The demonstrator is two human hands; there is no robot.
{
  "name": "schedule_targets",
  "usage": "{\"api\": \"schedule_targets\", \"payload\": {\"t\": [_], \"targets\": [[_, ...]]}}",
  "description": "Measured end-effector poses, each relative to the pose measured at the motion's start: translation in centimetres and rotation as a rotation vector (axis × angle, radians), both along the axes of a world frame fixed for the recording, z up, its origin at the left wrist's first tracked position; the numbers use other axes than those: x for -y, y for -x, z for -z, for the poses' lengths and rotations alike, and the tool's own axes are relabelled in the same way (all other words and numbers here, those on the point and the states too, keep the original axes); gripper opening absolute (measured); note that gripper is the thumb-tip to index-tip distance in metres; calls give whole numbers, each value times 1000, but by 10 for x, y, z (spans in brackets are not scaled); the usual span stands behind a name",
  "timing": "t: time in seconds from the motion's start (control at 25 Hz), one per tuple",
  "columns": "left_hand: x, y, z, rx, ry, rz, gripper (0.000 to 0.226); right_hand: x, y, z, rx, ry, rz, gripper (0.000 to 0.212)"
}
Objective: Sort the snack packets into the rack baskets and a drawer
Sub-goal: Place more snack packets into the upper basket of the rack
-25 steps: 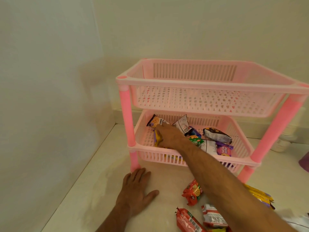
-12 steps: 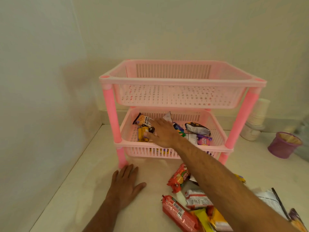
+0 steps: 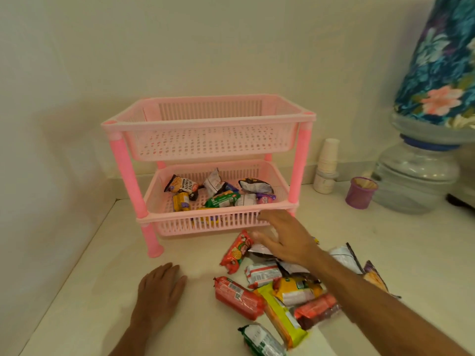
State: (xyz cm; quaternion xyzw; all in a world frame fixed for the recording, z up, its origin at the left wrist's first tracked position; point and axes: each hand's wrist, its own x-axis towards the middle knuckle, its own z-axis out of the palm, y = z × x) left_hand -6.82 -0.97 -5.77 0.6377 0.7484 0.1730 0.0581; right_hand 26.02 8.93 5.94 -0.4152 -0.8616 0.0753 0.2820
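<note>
Single head-worn wide-angle view, looking forward and down over both forearms at a pale counter in a wall corner. The left hand (image 3: 160,291) lies nearest the lens at lower centre, the right hand (image 3: 285,240) a little farther ahead, and the pink rack (image 3: 205,124) stands beyond both, close enough to fill mid-frame. Edges bow with lens distortion; no second view shares the scene.

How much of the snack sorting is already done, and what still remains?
Done: several small snack packets lie in the pink plastic rack's lower basket. In hand: nothing; the right hand hovers open over the pile of packets on the white counter, while the left hand rests flat. Left: that whole pile; the upper basket looks empty, and no drawer is visible.
</note>
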Motion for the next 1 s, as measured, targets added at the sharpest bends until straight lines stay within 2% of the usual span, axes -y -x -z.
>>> {"api": "schedule_targets", "payload": {"t": [0.08,0.2,0.32,0.4,0.44,0.6,0.76,1.0], "targets": [[8,-18,-10,120,-68,-1,83,10,-53,8,22,47,114,62],[18,-70,-32,213,-164,116,93,15,-130,21,96,216,196,81],[29,-140,-48,46,-241,404,98,18,-174,43,340,344,146,103],[34,-187,-47,-147,-176,535,87,23,-185,64,472,378,111,104],[37,-203,-45,-222,-91,555,82,25,-185,73,478,374,103,104],[42,-214,-40,-266,97,445,82,29,-167,96,381,318,70,98],[47,-180,-35,-168,89,384,80,29,-137,102,327,293,40,89],[52,-129,-32,-150,96,317,72,30,-86,106,327,251,-17,94]]}}
